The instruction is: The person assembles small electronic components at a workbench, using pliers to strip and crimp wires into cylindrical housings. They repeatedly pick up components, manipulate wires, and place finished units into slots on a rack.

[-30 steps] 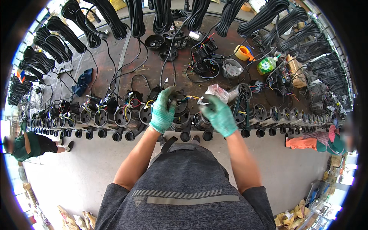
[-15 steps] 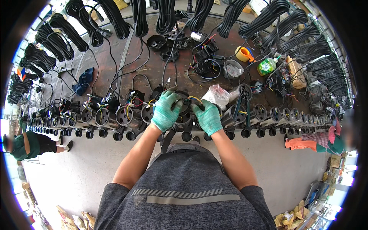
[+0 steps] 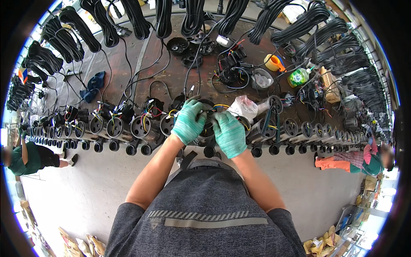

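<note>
**Both gloved hands on the round black motor housing**

My left hand (image 3: 188, 121), in a green knit glove, wraps its grip over the left side of a round black motor housing with coloured wires (image 3: 208, 124), fingers curled down and clamped on its rim. My right hand (image 3: 229, 132), gloved the same, presses its grip on the right side of that housing, fingers closed against it. The housing sits at the near edge of the brown tabletop (image 3: 167, 73), in the middle of a long row of similar black round housings (image 3: 115, 126) that runs to both sides. Just beside my right hand lies a crumpled clear plastic bag (image 3: 244, 106). Farther back stand a green plastic bottle (image 3: 298, 77) and a yellow tape roll (image 3: 272, 62), and coiled black cables (image 3: 64, 38) hang along the far edge.
</note>
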A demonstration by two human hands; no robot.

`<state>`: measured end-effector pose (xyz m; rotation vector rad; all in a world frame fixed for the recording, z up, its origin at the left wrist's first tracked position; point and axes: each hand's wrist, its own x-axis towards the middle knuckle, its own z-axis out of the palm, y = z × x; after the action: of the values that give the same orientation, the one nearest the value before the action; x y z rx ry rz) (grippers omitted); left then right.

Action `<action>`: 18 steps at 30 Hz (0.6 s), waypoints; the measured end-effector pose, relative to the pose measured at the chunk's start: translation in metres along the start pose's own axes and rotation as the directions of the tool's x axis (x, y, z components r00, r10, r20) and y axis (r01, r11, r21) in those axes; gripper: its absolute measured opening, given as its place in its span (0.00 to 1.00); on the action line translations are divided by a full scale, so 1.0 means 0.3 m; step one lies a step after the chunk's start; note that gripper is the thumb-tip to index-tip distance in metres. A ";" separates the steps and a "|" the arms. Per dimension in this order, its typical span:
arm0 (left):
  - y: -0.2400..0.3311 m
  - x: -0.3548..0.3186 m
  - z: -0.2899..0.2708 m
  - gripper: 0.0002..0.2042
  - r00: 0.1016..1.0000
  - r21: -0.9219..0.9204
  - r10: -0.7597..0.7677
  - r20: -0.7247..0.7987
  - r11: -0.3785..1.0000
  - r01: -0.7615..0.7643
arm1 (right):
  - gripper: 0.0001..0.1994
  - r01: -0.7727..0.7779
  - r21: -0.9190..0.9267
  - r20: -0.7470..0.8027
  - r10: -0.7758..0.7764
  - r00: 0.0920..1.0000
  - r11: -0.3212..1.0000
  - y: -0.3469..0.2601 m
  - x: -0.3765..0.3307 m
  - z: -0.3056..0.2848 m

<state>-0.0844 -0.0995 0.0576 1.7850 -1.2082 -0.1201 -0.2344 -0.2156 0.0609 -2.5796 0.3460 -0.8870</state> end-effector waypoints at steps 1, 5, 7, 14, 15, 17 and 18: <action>-0.005 0.002 -0.001 0.10 1.000 0.002 -0.002 0.019 1.000 0.002 | 0.08 0.057 -0.041 0.013 -0.056 0.998 0.998 0.019 0.021 -0.007; -0.020 -0.006 0.009 0.10 0.999 -0.028 0.041 -0.018 0.999 -0.042 | 0.08 0.220 -0.137 0.137 -0.201 0.970 0.966 0.044 0.083 -0.039; -0.026 -0.013 0.005 0.10 0.999 -0.065 0.028 -0.025 0.997 -0.030 | 0.09 0.175 -0.124 0.149 -0.156 0.976 0.977 0.046 0.092 -0.045; -0.031 -0.009 -0.023 0.12 0.995 -0.074 0.055 0.086 0.996 -0.048 | 0.13 0.088 -0.061 0.145 -0.078 0.986 0.994 0.062 0.081 -0.035; -0.035 -0.012 -0.025 0.13 0.993 -0.068 0.064 0.095 0.996 -0.058 | 0.13 0.098 -0.054 0.144 -0.089 0.985 0.994 0.068 0.082 -0.033; -0.041 -0.016 -0.027 0.15 0.990 -0.054 0.086 0.115 0.995 -0.080 | 0.12 0.086 -0.074 0.189 -0.070 0.979 0.994 0.064 0.089 -0.038; -0.041 -0.015 -0.026 0.15 0.991 -0.069 0.074 0.114 0.995 -0.067 | 0.11 0.066 -0.104 0.236 -0.040 0.971 0.992 0.059 0.094 -0.045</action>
<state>-0.0741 -0.0901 0.0509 1.6957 -1.3337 -0.2225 -0.2230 -0.2449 0.0779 -2.7708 0.2659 -0.5862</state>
